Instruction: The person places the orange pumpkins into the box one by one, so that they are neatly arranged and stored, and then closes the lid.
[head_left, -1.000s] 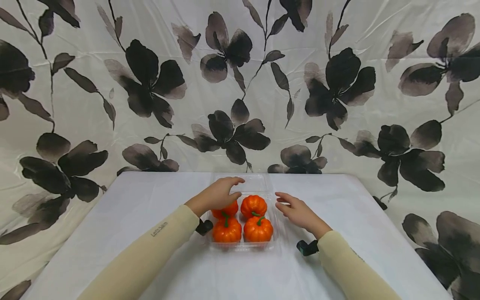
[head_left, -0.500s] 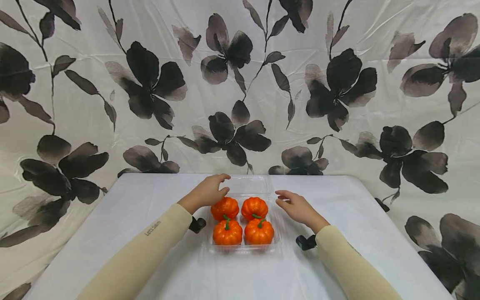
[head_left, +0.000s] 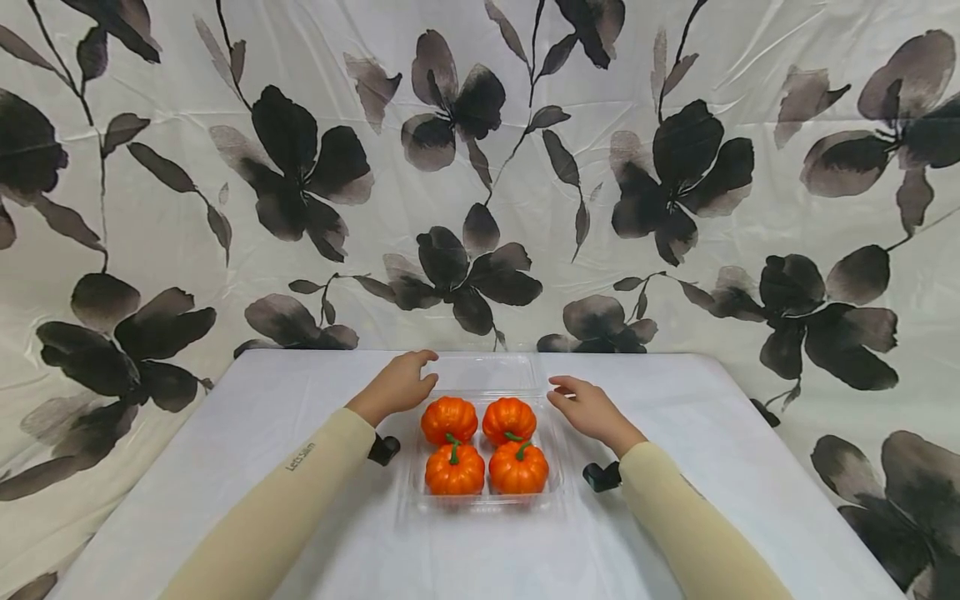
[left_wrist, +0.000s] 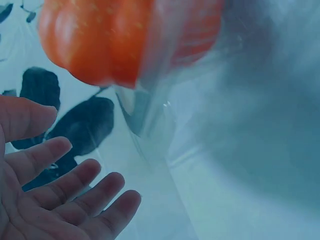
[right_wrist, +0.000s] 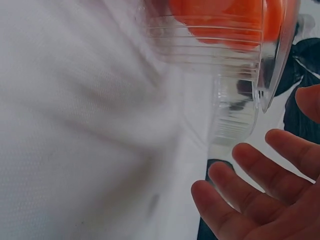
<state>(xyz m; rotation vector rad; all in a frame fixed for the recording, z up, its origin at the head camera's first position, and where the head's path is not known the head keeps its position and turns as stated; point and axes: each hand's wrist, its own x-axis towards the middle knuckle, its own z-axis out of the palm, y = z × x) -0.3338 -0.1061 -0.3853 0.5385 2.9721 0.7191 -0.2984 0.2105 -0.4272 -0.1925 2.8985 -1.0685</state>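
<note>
Several small orange pumpkins with green stems, one of them a front pumpkin (head_left: 454, 471), sit in two rows in a clear plastic clamshell box (head_left: 486, 500). Its clear lid (head_left: 487, 372) lies folded back on the far side. At the box's back left is my left hand (head_left: 396, 387), its fingers spread and holding nothing, near the lid's left edge. In the left wrist view a pumpkin (left_wrist: 100, 40) shows above that hand. My right hand (head_left: 592, 410) hovers at the back right corner, fingers relaxed. The right wrist view shows its fingertips apart from the box's ribbed wall (right_wrist: 215, 30).
A white cloth covers the table (head_left: 300, 392) under the box. Behind it hangs a white curtain (head_left: 570, 250) with dark printed flowers. Small dark wrist cameras stick out below both wrists.
My left hand has moved left, from above the back left pumpkin to beside the box, uncovering that pumpkin. The right hand has shifted slightly. The pumpkins stay put in the box.
</note>
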